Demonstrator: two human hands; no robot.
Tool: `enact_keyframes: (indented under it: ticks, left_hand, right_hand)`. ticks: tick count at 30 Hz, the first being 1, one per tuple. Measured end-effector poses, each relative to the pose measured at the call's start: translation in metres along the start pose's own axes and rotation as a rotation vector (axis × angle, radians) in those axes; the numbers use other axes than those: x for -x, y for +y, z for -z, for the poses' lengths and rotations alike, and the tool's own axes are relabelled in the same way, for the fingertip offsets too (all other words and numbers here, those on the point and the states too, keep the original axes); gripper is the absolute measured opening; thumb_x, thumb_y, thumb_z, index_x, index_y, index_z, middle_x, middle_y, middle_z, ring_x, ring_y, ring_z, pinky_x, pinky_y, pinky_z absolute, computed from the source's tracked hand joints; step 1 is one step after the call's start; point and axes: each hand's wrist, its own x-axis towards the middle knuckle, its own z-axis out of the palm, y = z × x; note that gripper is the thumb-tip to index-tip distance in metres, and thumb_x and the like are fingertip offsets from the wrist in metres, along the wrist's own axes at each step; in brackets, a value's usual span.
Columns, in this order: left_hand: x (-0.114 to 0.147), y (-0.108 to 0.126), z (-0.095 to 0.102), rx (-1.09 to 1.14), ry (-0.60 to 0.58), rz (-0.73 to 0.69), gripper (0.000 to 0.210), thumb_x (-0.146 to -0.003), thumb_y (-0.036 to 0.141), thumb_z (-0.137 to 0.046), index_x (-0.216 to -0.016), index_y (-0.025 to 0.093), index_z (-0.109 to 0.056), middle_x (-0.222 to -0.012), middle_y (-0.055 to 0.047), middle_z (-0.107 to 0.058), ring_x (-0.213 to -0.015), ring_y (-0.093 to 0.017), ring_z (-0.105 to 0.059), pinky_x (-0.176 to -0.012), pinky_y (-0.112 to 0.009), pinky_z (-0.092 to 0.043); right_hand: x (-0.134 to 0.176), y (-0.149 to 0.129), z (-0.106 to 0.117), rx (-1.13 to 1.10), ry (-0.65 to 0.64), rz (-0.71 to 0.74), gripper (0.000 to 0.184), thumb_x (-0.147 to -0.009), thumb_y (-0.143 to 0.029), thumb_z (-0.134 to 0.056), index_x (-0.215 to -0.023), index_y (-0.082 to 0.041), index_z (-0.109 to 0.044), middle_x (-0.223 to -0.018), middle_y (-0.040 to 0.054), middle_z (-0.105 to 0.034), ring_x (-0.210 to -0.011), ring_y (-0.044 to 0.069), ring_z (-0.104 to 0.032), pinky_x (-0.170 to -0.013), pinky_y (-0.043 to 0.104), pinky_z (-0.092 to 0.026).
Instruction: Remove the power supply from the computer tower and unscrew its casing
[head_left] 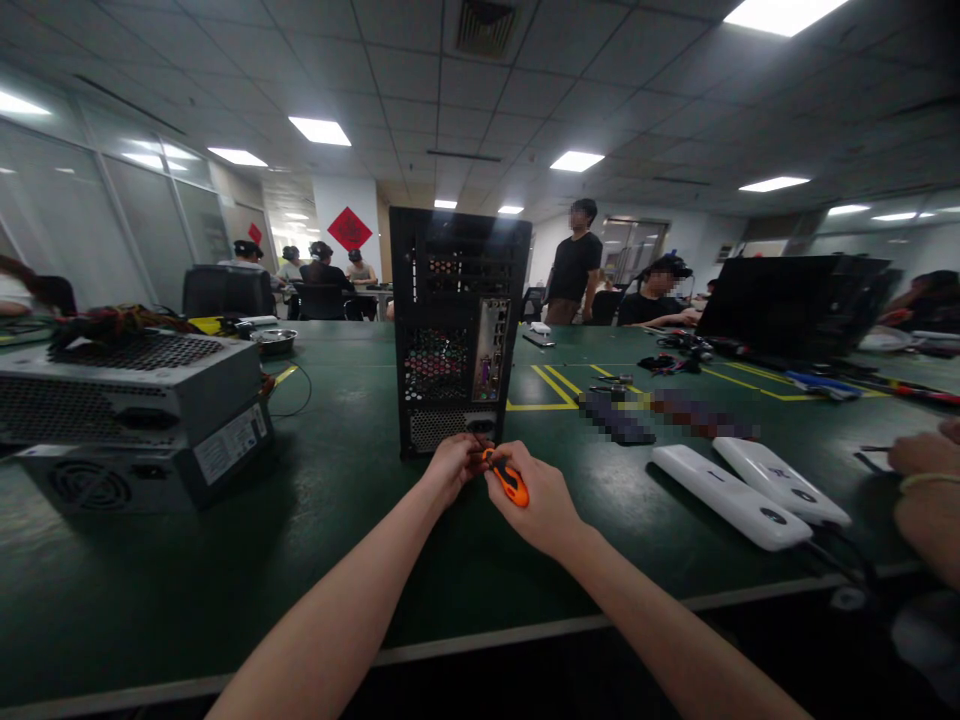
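A black computer case [465,310] stands upright on the green table, its back panel facing me. Low on that panel sits a built-in power supply [435,428] with a perforated plate and a socket. My right hand [544,500] is closed around the orange and black handle of a screwdriver [515,486], whose shaft points up and left toward the lower edge of the panel. Close beside the shaft, my left hand [452,470] has its fingers pinched together at the power supply; what lies between them is hidden. The screwdriver's tip is too small to make out.
Two loose power supplies [225,440] are stacked at left, near a metal bowl [274,341]. White power banks [731,497] lie at right, close to another person's hand [926,465]. Behind them are cables [675,352] and a second black case [795,300]. Several people sit farther back; one stands.
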Motion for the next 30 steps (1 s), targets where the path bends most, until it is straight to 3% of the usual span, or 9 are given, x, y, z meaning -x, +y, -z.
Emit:
enact_keyframes:
  ticks: [4,6,11,15,18,24,30]
  left_hand:
    - [0.0009,0.0005,-0.0003,0.0,0.011,-0.007,0.018,-0.073,0.001,-0.041,-0.072,0.009,-0.058,-0.068,-0.007,-0.063,-0.052,-0.009,-0.057,-0.049,-0.02,-0.045]
    - [0.0009,0.0006,-0.0001,0.003,0.007,-0.011,0.018,-0.074,0.004,-0.042,-0.073,0.009,-0.058,-0.069,-0.008,-0.063,-0.053,-0.009,-0.058,-0.05,-0.019,-0.046]
    - [-0.0012,0.0008,0.0012,0.008,-0.001,-0.001,0.016,-0.076,0.008,-0.044,-0.071,0.009,-0.059,-0.065,-0.007,-0.062,-0.052,-0.009,-0.057,-0.05,-0.018,-0.045]
    - [-0.0017,0.0016,0.0009,0.016,0.019,0.009,0.017,-0.079,0.01,-0.043,-0.072,0.009,-0.058,-0.064,-0.006,-0.062,-0.051,-0.009,-0.057,-0.05,-0.019,-0.046]
    - [-0.0009,0.002,0.0002,0.026,0.018,0.005,0.018,-0.08,0.011,-0.042,-0.073,0.009,-0.058,-0.066,-0.007,-0.063,-0.053,-0.01,-0.058,-0.052,-0.02,-0.047]
    - [-0.0003,0.0018,-0.0001,0.023,0.017,0.003,0.02,-0.081,0.011,-0.041,-0.071,0.009,-0.058,-0.063,-0.006,-0.061,-0.051,-0.009,-0.056,-0.052,-0.019,-0.046]
    - [0.0003,0.0018,0.0005,0.026,0.014,0.005,0.022,-0.084,0.015,-0.039,-0.074,0.01,-0.058,-0.068,-0.008,-0.063,-0.055,-0.01,-0.058,-0.054,-0.02,-0.046]
  right_hand:
    - [0.0002,0.0004,0.0008,0.079,-0.007,0.123,0.012,-0.071,-0.016,-0.05,-0.081,-0.02,-0.055,-0.078,0.0024,-0.053,-0.07,0.014,-0.05,-0.066,0.026,-0.038]
    - [-0.0002,-0.0009,0.0021,0.08,-0.011,0.141,0.007,-0.073,-0.019,-0.05,-0.078,-0.019,-0.055,-0.078,0.0031,-0.052,-0.072,0.015,-0.05,-0.066,0.027,-0.038]
    - [0.0003,-0.0006,0.0007,-0.014,0.018,-0.03,0.015,-0.082,-0.028,-0.045,-0.093,-0.019,-0.05,-0.073,0.0006,-0.055,-0.062,0.013,-0.052,-0.061,0.025,-0.039]
    - [0.001,0.001,0.0,0.049,0.017,0.05,0.012,-0.072,-0.018,-0.05,-0.083,-0.02,-0.052,-0.076,0.0011,-0.054,-0.067,0.014,-0.051,-0.065,0.026,-0.039]
    - [0.0002,-0.0005,0.0016,0.053,0.017,0.108,0.007,-0.073,-0.019,-0.05,-0.078,-0.02,-0.055,-0.079,0.0025,-0.053,-0.072,0.014,-0.051,-0.068,0.026,-0.039]
    - [0.0,-0.0003,0.0006,-0.03,0.041,-0.049,0.016,-0.08,-0.027,-0.046,-0.094,-0.019,-0.049,-0.074,0.0005,-0.056,-0.062,0.013,-0.053,-0.061,0.025,-0.039]
    - [-0.0001,-0.0018,0.0016,0.085,0.022,0.133,0.006,-0.072,-0.018,-0.049,-0.076,-0.02,-0.054,-0.076,0.0024,-0.052,-0.07,0.015,-0.049,-0.066,0.026,-0.037]
